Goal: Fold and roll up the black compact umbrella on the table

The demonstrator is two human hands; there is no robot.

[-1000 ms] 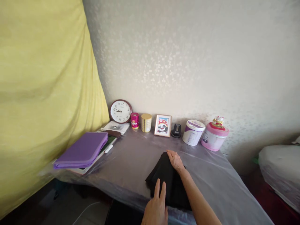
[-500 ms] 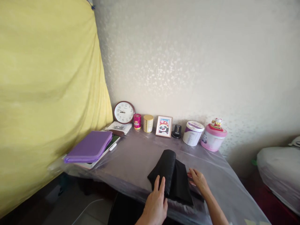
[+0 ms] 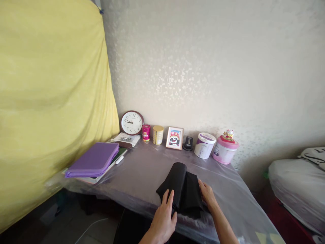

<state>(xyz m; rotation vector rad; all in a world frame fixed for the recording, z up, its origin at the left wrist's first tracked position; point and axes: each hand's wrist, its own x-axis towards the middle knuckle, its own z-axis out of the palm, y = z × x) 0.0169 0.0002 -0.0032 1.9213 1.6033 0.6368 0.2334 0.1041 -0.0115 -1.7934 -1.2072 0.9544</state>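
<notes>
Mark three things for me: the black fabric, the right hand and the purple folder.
Black fabric [image 3: 177, 177]: head view, on its raised, rounded fold.
Right hand [image 3: 208, 195]: head view, on the back of the hand.
Purple folder [image 3: 93, 158]: head view, middle of its top cover.

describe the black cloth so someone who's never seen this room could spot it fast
Find the plastic-covered table in front of the patterned wall. Near its front edge, where the left hand and right hand are, lies the black cloth, rounded into a fold on its left and flatter on its right. Unlike the small black object beside the picture frame, it is limp and much wider.
</notes>
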